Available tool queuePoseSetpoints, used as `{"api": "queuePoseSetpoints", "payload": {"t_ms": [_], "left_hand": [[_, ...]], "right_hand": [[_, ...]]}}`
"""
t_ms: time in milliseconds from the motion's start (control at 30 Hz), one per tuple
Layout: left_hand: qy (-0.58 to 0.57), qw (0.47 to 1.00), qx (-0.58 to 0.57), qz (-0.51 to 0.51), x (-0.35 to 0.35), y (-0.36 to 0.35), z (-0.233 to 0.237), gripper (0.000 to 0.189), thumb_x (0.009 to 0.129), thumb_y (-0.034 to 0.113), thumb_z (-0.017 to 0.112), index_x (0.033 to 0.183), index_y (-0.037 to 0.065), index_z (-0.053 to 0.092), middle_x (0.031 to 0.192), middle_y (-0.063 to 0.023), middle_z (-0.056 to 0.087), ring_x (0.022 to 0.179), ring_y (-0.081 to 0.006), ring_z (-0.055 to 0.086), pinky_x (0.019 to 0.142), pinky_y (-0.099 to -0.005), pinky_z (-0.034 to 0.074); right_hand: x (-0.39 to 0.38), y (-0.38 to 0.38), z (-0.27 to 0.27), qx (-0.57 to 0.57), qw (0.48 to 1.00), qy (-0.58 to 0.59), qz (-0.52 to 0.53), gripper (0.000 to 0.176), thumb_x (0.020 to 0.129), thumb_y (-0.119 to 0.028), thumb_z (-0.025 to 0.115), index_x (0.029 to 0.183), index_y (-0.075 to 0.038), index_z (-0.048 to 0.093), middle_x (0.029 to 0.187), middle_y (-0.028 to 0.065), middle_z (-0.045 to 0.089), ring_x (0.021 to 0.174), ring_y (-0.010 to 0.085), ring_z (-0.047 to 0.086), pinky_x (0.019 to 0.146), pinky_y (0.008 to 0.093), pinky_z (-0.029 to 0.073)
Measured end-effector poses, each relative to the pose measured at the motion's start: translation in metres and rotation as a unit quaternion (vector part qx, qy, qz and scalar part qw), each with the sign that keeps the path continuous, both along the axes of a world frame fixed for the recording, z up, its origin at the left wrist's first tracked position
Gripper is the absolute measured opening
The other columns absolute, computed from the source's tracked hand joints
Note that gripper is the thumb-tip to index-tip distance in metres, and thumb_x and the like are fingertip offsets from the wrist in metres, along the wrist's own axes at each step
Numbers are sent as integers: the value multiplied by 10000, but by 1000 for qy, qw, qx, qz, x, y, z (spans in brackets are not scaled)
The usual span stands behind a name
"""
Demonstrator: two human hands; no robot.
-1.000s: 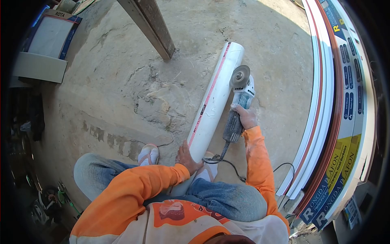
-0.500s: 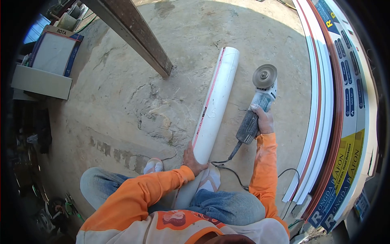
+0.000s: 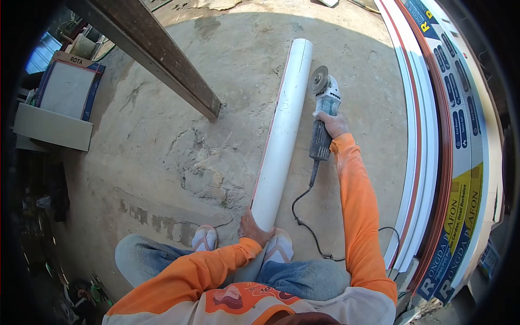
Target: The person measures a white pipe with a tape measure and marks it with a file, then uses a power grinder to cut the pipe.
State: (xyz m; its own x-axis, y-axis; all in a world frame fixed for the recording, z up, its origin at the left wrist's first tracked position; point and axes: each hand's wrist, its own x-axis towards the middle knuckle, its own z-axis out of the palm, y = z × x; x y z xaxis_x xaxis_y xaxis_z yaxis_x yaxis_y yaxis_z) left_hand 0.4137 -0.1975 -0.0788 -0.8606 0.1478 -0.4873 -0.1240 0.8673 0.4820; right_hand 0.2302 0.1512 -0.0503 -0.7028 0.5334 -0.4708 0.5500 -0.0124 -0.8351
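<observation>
Head camera, looking down.

A: Saw a long white plastic pipe with a thin red stripe lying flat on the rough grey concrete floor, pointing away from the body, with its near end between two feet in pale sandals.

B: Held how?

A: Gripped at the near end by the left hand, with fingers curled onto the pipe's left side and palm pressed against it.

B: And on the other side?

A: Found the right hand closed fully around the dark grey handle of a white-bodied angle grinder, with the orange-sleeved arm stretched out straight. Spotted the grinder's round metal disc just beside the pipe's right edge, towards the far end. Could not tell whether touching or apart.

B: Cord?

A: Traced a thin black power cord from the handle back over the floor in loose curves, right of the pipe.

B: Anything else around?

A: Noted a dark brown wooden beam slanting across the upper left, well apart from the pipe. Also a stack of long white ceiling panels in blue-and-yellow printed wrap along the right, and a flat boxed tile with a blue border far left.
</observation>
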Motion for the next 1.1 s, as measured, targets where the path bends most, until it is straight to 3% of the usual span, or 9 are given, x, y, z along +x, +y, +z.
{"api": "queuePoseSetpoints", "payload": {"t_ms": [133,367,600,867,1100], "left_hand": [[19,997,-74,7,7,8,3,1112,590,397,803,1421,33,160,1238,-220,401,1135,-396,429,943,-508,356],[35,996,-76,-1,7,9,3,1080,596,399,794,1410,16,196,1228,-224,409,1113,-396,446,934,-512,354],[42,997,-69,-9,6,8,2,1082,603,411,793,1411,17,192,1223,-228,413,1119,-401,440,940,-512,349],[40,997,-67,-12,6,7,2,1083,605,417,791,1412,22,187,1232,-231,409,1123,-396,440,947,-510,343],[42,997,-67,-10,6,8,2,1087,602,409,794,1407,9,183,1246,-232,399,1125,-395,435,951,-501,340]], "right_hand": [[-46,15,-16,20,999,-31,-3,531,616,-360,741,871,92,629,757,149,657,642,225,650,603,330,506],[-72,24,-19,6,999,-41,-8,544,611,-365,743,859,106,632,746,153,659,619,232,654,591,334,513],[-77,19,-24,-15,999,-20,-26,511,621,-336,744,876,93,632,749,153,658,621,229,654,596,337,517],[-74,19,-25,-10,999,-35,-14,634,615,-351,748,1007,118,580,856,179,655,703,242,664,642,331,523],[-74,18,-28,10,999,-41,-7,668,605,-367,749,1019,129,578,867,191,658,719,260,667,663,339,525]]}}
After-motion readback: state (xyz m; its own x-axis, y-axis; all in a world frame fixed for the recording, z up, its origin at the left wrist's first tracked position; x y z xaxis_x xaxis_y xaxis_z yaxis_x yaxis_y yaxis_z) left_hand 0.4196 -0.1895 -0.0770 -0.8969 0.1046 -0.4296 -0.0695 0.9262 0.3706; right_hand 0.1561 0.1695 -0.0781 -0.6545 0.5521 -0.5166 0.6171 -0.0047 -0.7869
